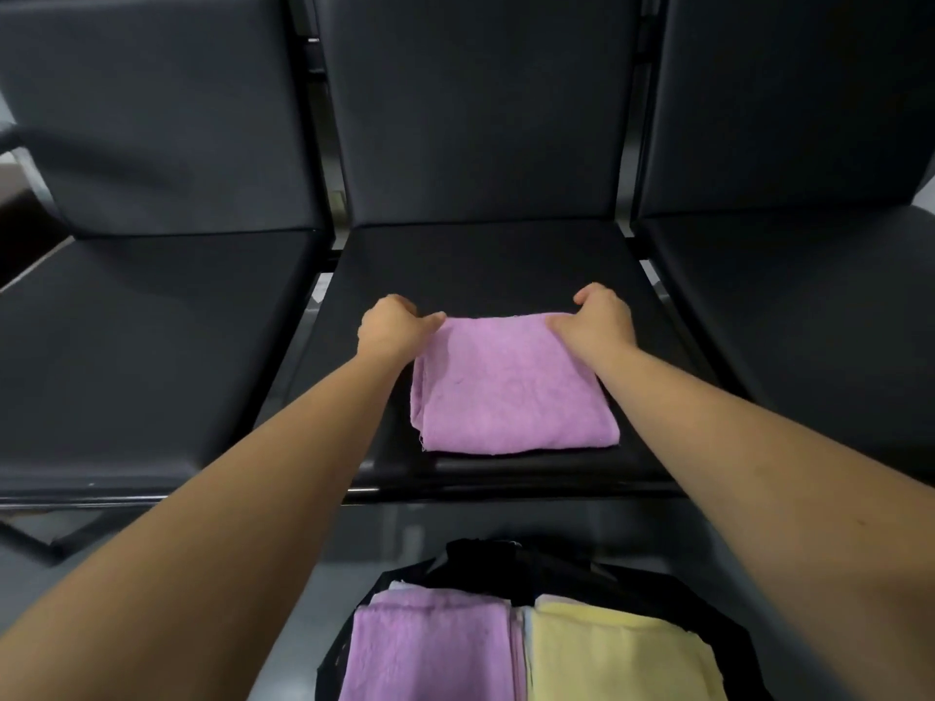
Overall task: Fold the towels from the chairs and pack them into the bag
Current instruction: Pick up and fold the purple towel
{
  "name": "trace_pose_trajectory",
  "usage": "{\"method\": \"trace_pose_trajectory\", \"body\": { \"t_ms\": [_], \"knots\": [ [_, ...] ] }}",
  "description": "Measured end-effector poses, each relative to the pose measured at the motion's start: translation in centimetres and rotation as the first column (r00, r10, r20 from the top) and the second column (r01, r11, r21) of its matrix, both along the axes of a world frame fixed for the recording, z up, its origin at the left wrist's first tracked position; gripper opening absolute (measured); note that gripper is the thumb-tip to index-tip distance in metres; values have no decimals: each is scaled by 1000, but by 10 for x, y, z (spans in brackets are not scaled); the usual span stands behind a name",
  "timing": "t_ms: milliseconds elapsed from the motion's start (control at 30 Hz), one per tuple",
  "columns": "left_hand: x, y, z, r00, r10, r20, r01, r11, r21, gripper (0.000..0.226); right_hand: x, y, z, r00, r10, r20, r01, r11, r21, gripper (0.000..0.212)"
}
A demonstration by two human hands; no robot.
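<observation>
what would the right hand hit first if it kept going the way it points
The right hand, gripping the pink towel at its far edge, points forward and slightly left. Past it is bare seat, so it would likely meet the middle chair's backrest first, though depth is unclear.

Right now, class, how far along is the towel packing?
Done: a purple towel and yellow towel lie folded in the black bag. In hand: left hand and right hand grip the far corners of a second purple towel on the middle seat. Left: finish folding, pack it.
</observation>
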State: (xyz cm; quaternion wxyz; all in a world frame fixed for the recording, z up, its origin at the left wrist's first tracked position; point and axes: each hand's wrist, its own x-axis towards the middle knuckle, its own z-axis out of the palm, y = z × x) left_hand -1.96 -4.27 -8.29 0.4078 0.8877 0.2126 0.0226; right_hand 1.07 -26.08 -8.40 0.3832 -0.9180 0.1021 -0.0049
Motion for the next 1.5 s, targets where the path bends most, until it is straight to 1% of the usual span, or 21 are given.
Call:
{"method": "trace_pose_trajectory", "body": {
  "t_ms": [33, 67, 100, 133, 200, 267, 333, 400, 467, 533, 600, 700, 833, 900, 1000, 1067, 1133, 1267, 1367, 1433, 1500],
  "knots": [
    [1, 0, -2, 998, 6, -67, -4, 1000, 26, 46, 1, 2, 0, 998, -30, -54, 28, 999, -38, 42],
    [0, 1, -3, 993, -4, -119, 8, 1000, 27, 49, 2, 4, 2, 994, -46, -100, 40, 997, -59, 39],
    [-1, 1, -3, 987, -21, -159, 23, 1000, 14, 49, 3, 6, 5, 989, -42, -144, 34, 998, -56, 30],
    [-2, 0, -2, 982, -37, -185, 39, 999, 8, 49, 3, 9, 11, 982, -26, -187, 20, 999, -30, 24],
    [-6, -5, 2, 974, -66, -219, 70, 997, 14, 48, 0, 14, 23, 963, 7, -268, 2, 999, 32, 22],
    [-11, -12, 4, 971, -84, -222, 86, 996, -4, 46, -6, 18, 32, 937, 43, -347, -16, 997, 80, 29],
    [-20, -19, 5, 975, -102, -199, 87, 993, -82, 42, -17, 20, 36, 926, 60, -372, 0, 987, 160, 38],
    [-31, -23, 2, 983, -129, -127, 104, 977, -187, 34, -27, 19, 32, 932, 43, -360, 60, 961, 272, 48],
    [-46, -23, -1, 990, -141, -12, 133, 951, -279, 23, -41, 16, 29, 948, 15, -319, 108, 924, 367, 54],
    [-64, -21, 0, 987, -131, 94, 158, 905, -395, 23, -57, 12, 28, 962, 1, -275, 124, 891, 437, 53],
    [-82, -19, 3, 978, -128, 163, 193, 851, -488, 24, -76, 6, 29, 976, 13, -216, 101, 856, 507, 48],
    [-110, -20, 16, 969, -112, 219, 214, 823, -526, 23, -108, -5, 38, 990, 48, -134, 41, 804, 593, 32],
    [-148, -22, 30, 972, -109, 209, 209, 810, -548, 27, -151, -22, 46, 986, 103, -128, 13, 726, 687, 29],
    [-170, -25, 31, 971, -135, 197, 223, 806, -548, 29, -175, -30, 46, 984, 106, -145, 25, 719, 695, 30],
    [-203, -34, 23, 973, -160, 165, 224, 816, -533, 31, -213, -40, 34, 982, 67, -178, 79, 706, 704, 28],
    [-225, -42, 10, 978, -169, 121, 208, 820, -534, 34, -237, -46, 17, 975, 41, -220, 129, 700, 702, 26],
    [-245, -50, -8, 982, -179, 64, 184, 814, -552, 32, -257, -52, -2, 962, 33, -269, 167, 710, 684, 26],
    [-275, -69, -42, 978, -197, -60, 138, 843, -519, 27, -282, -67, -34, 928, 24, -372, 216, 779, 588, 29],
    [-289, -82, -66, 960, -236, -148, 139, 866, -480, 34, -294, -85, -63, 883, -19, -470, 279, 825, 492, 42],
    [-294, -92, -81, 950, -254, -182, 143, 871, -469, 40, -296, -99, -88, 868, -48, -494, 294, 852, 433, 48],
    [-297, -106, -90, 941, -276, -197, 146, 855, -498, 41, -299, -107, -100, 862, -92, -499, 315, 868, 385, 48]
  ]
}}
